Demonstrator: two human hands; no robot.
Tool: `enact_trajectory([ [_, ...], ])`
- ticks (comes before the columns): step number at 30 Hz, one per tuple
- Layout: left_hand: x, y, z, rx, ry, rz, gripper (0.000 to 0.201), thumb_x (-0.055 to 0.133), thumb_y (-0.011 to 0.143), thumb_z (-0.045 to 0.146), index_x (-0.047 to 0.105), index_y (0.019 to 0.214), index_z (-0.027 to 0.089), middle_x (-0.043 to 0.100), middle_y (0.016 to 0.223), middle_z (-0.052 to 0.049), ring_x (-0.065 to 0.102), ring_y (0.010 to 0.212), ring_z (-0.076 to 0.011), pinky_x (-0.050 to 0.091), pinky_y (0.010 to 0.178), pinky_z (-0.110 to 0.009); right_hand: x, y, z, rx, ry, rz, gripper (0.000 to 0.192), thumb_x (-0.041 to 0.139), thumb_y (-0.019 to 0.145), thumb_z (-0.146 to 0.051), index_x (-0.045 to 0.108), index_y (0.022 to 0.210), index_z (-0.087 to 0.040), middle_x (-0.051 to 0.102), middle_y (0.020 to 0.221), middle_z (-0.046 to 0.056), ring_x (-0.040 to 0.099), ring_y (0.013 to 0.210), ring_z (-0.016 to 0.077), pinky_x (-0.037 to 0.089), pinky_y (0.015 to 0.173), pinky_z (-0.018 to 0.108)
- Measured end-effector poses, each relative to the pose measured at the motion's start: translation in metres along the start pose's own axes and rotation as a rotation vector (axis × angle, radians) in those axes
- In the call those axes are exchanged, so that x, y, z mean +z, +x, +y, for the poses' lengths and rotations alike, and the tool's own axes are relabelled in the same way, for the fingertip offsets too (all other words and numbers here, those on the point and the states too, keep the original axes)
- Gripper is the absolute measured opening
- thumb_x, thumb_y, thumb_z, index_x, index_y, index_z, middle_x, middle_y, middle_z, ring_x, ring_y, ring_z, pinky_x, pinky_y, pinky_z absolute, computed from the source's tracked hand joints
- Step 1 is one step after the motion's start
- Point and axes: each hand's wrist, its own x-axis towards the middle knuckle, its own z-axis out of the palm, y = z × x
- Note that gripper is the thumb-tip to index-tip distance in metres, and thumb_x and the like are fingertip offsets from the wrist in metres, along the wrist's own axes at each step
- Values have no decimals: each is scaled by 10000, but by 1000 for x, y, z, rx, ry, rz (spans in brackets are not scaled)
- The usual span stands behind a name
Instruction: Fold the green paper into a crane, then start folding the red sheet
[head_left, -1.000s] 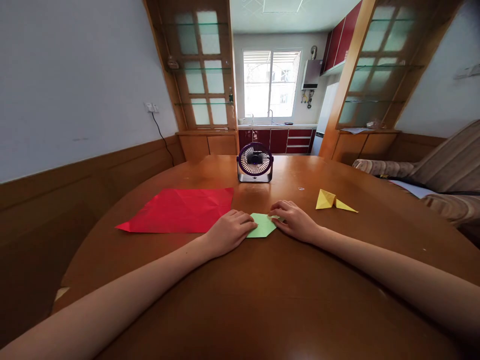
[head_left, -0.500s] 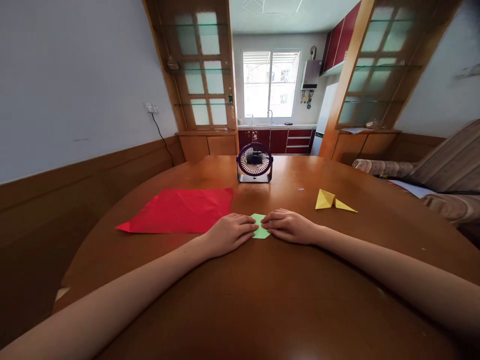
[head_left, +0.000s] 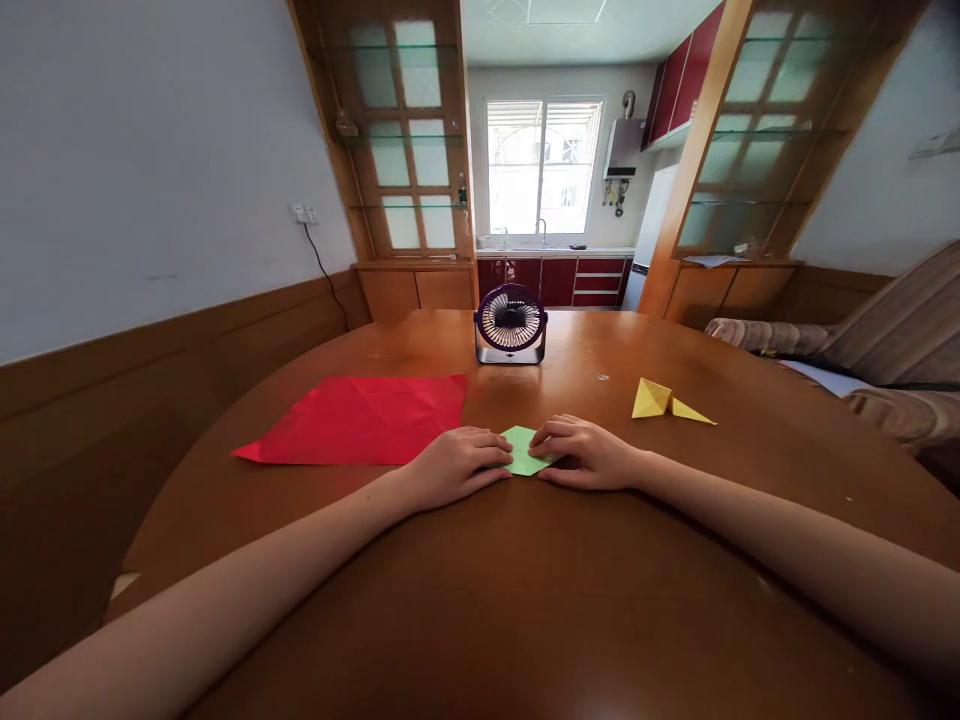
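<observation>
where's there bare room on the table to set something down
The widest patch of bare table is the near stretch between the forearms. A smaller one lies between the fan and green paper. It's crowded at that paper, with the left hand, right hand and red sheet close together.

My count: two hands, left hand (head_left: 456, 466) and right hand (head_left: 589, 452), mid-frame. Three coloured papers: green paper (head_left: 520, 451) center, red paper (head_left: 367, 422) left, yellow paper (head_left: 651, 399) right. One purple fan (head_left: 511, 318), above center. One window (head_left: 514, 170), top center. One brown table (head_left: 480, 600), lower frame.
</observation>
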Motion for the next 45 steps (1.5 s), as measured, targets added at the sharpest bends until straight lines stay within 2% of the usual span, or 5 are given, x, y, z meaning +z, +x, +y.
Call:
enact_trajectory([
  [14, 6, 2, 3, -122, -107, 96, 219, 478, 944, 261, 685, 943, 189, 721, 1024, -60, 657, 982, -180, 485, 906, -327, 4, 0, 4, 159, 112, 72, 230, 523, 953, -319, 665, 872, -159, 588, 824, 62, 541, 760, 162, 470, 708, 299],
  [25, 5, 3, 4, -257, -104, 68, 192, 512, 931, 285, 637, 1053, 206, 711, 1038, -39, 648, 947, -187, 477, 848, -312, 3, 3, 2, 204, 85, 60, 168, 529, 935, -266, 622, 837, -166, 572, 815, 49, 525, 767, 163, 451, 719, 300],
  [32, 4, 3, 4, -192, -28, 21, 214, 448, 972, 278, 627, 1057, 197, 691, 1007, -52, 639, 907, -175, 468, 819, -293, 5, 7, -1, 249, 106, 71, 133, 555, 903, -232, 598, 796, -165, 573, 804, 38, 520, 759, 159, 435, 725, 295],
  [41, -3, 2, 5, 73, 220, -51, 341, 396, 997, 322, 607, 1255, 254, 649, 1097, -95, 631, 949, -208, 479, 849, -338, 7, 8, -2, 297, 107, 104, 83, 588, 840, -161, 581, 758, -157, 560, 772, 30, 500, 713, 145, 414, 682, 264],
  [45, -4, 2, 5, 111, 317, -76, 358, 389, 997, 339, 590, 1286, 269, 636, 1088, -97, 623, 945, -215, 490, 850, -360, 9, 7, -1, 284, 88, 114, 67, 588, 830, -158, 583, 764, -158, 563, 778, 34, 501, 706, 146, 417, 667, 264],
])
